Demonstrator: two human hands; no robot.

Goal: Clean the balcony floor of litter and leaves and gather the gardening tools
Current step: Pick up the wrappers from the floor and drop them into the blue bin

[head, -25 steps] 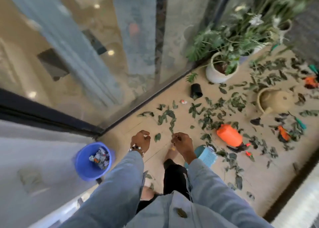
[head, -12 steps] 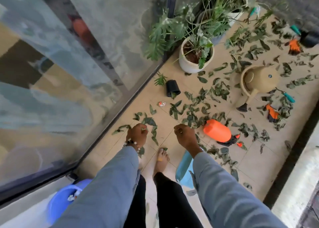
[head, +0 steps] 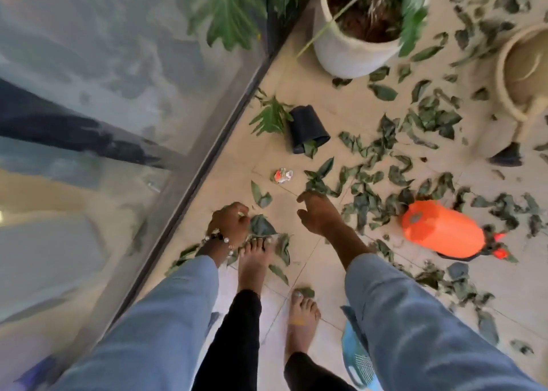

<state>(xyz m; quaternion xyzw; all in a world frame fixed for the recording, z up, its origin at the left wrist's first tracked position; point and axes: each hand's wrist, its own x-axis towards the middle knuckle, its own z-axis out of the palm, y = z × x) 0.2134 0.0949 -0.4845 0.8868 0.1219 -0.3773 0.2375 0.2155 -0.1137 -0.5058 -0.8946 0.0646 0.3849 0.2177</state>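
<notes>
Green leaves [head: 367, 183] lie scattered over the beige balcony tiles, and a small crumpled red and white wrapper [head: 283, 175] lies among them. My right hand [head: 320, 215] reaches down with its fingers stretched out, the fingertips close to a leaf cluster just right of the wrapper, and it holds nothing. My left hand [head: 228, 221] hangs over a large leaf by my left foot with its fingers curled in; nothing shows in it. An orange pressure sprayer [head: 441, 227] lies on its side to the right. A beige watering can [head: 522, 73] lies at the right edge.
A tipped black nursery pot [head: 307, 130] lies near the glass door track. A white planter [head: 350, 52] with a leafy plant stands beyond it. A light blue perforated plastic item [head: 358, 358] sits by my right leg. The blue bucket's edge [head: 38, 370] shows bottom left.
I have stepped forward and bent lower, so the bucket has slid out to the bottom left. My right hand has uncurled and reached towards the wrapper and leaves.
</notes>
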